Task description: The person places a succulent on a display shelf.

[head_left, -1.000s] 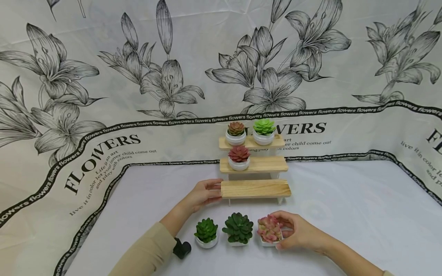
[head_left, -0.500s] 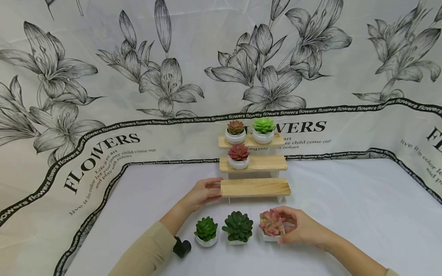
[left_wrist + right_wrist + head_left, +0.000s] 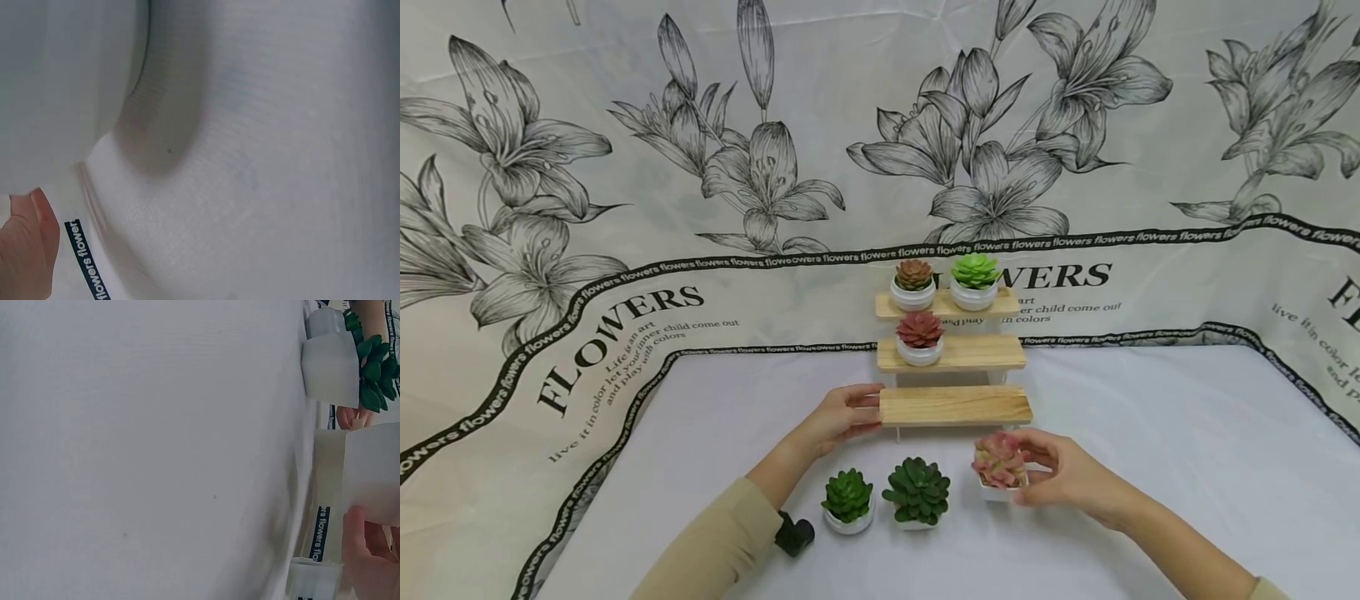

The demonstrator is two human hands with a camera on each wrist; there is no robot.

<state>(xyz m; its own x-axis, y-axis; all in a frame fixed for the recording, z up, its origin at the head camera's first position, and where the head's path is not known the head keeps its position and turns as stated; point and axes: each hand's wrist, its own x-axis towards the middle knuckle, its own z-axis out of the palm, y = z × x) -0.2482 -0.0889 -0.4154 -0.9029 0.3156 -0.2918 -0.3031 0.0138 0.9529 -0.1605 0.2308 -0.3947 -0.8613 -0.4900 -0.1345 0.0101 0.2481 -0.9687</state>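
Note:
My right hand (image 3: pixel 1060 471) grips the white square pot of a pink succulent (image 3: pixel 1000 461) by its right side, just in front of the stand's lowest shelf. In the right wrist view the pot (image 3: pixel 375 475) is raised off the cloth, with fingers (image 3: pixel 354 540) against it. A three-tier wooden display stand (image 3: pixel 955 407) stands mid-table. My left hand (image 3: pixel 837 419) holds the left end of its lowest shelf, which bears nothing. On the middle tier sits a red succulent (image 3: pixel 919 337); the top tier carries a brown succulent (image 3: pixel 913 283) and a bright green one (image 3: pixel 974 279).
Two potted succulents stand in front of the stand: a green one (image 3: pixel 847 500) in a round pot and a dark green one (image 3: pixel 917 493). A small black object (image 3: pixel 794 533) lies beside my left sleeve. Behind the white tablecloth (image 3: pixel 1150 433) hangs a flower-printed cloth (image 3: pixel 820 317).
My right hand has carried the pink succulent up and to the right, away from the row and closer to the stand. The left hand stays on the lowest shelf.

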